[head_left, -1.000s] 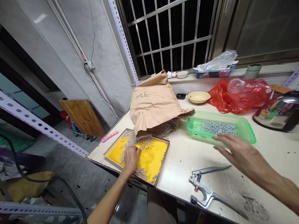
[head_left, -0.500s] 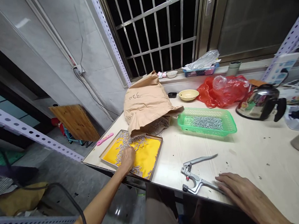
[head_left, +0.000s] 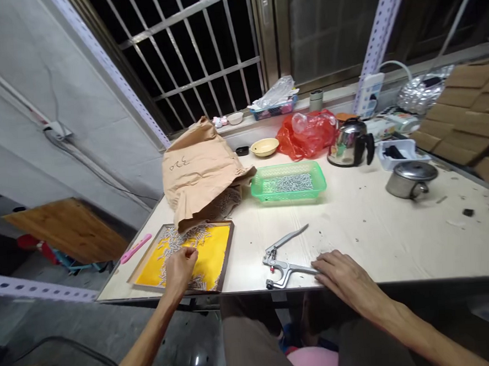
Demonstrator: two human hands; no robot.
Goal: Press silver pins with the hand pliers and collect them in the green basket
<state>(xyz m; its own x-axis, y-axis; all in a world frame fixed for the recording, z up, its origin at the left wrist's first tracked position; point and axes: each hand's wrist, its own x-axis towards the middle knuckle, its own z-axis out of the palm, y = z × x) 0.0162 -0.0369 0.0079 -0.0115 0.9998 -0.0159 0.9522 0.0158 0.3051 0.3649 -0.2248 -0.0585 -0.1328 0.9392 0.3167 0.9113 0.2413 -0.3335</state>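
My left hand (head_left: 179, 270) is over a shallow tray (head_left: 226, 257) lined in yellow, its thumb and fingers pinched together. What they hold, if anything, is too small to make out. Small silvery metal pieces (head_left: 174, 240) lie scattered in the tray around that hand. Flat on the table rests my right hand (head_left: 345, 279), fingers stretched out, their tips at the handle end of grey metal hand pliers (head_left: 289, 268). The pliers lie with their handles spread and a spring between them. A crumpled brown paper bag (head_left: 204, 171) leans over the tray's back edge, more metal pieces at its mouth.
Behind the pliers stands a green plastic basket (head_left: 265, 190) with silvery pieces inside. A pink-handled tool (head_left: 136, 248) lies left of the tray. Farther back are a yellow bowl (head_left: 264, 147), a red plastic bag (head_left: 304, 140) and a kettle (head_left: 347, 143); a lidded metal pot (head_left: 410, 181) sits at right.
The view has swung right, bringing the pot and cardboard into sight. My left hand has lifted slightly from the metal pieces, fingers pinched. My right hand stays by the pliers' handle.
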